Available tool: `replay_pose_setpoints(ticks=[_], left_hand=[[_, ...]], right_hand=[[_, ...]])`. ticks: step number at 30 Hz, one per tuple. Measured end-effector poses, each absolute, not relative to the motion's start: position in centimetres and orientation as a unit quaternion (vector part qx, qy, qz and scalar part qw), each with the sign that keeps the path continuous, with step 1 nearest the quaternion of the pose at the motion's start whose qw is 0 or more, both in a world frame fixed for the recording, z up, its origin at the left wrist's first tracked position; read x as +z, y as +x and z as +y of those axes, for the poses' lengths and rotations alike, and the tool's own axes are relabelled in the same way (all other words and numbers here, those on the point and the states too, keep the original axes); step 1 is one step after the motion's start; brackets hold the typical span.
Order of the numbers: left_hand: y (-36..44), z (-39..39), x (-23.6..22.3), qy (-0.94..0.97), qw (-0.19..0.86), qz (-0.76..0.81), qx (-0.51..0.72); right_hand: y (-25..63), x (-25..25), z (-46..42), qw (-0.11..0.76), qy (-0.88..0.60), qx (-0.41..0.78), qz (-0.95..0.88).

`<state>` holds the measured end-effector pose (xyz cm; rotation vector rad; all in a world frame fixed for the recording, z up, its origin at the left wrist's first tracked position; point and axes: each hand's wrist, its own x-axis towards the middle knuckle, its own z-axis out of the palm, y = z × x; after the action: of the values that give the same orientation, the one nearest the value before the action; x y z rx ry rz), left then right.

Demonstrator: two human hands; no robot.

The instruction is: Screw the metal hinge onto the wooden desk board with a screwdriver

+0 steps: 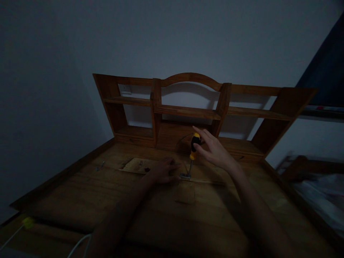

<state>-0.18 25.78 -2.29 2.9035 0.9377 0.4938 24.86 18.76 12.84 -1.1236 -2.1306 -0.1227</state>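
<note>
My right hand [212, 148] is closed around the black and yellow handle of a screwdriver [195, 145]. The tool stands nearly upright, tilted slightly, its shaft running down to a small metal hinge [185, 176] on the wooden surface [150, 211]. Left of the hinge, my left hand [163, 170] lies low on the wood with its fingers apart, their tips close to the metal. Whether they touch it I cannot tell in the dim light. A pale wooden piece or patch [137, 165] shows beside the left hand.
A wooden shelf unit [188, 112] rises at the back against the wall. Small metal pieces, perhaps screws [102, 165], lie at the left. A yellow object [28, 222] and a white cable [77, 245] are at the lower left.
</note>
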Motion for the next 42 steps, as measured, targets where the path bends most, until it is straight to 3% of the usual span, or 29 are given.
replay_pose_setpoints(ticks=[10, 15, 23, 33, 42], left_hand=[[-0.23, 26.27, -2.84, 0.939, 0.032, 0.302, 0.163], [-0.23, 26.25, -2.83, 0.938, 0.046, 0.298, 0.169], [-0.18, 26.08, -2.71, 0.938, 0.031, 0.307, 0.157], [-0.26, 26.25, -2.72, 0.942, 0.028, 0.297, 0.157], [-0.25, 26.13, -2.84, 0.94, 0.028, 0.3, 0.158]], right_hand=[[24.34, 13.0, 18.27, 0.317, -0.456, -0.067, -0.829], [24.84, 12.95, 18.54, 0.338, -0.396, -0.007, -0.854], [24.18, 12.88, 18.41, 0.335, -0.468, -0.074, -0.814], [25.0, 12.88, 18.96, 0.371, -0.393, -0.014, -0.841], [24.64, 12.81, 18.86, 0.381, -0.432, -0.05, -0.816]])
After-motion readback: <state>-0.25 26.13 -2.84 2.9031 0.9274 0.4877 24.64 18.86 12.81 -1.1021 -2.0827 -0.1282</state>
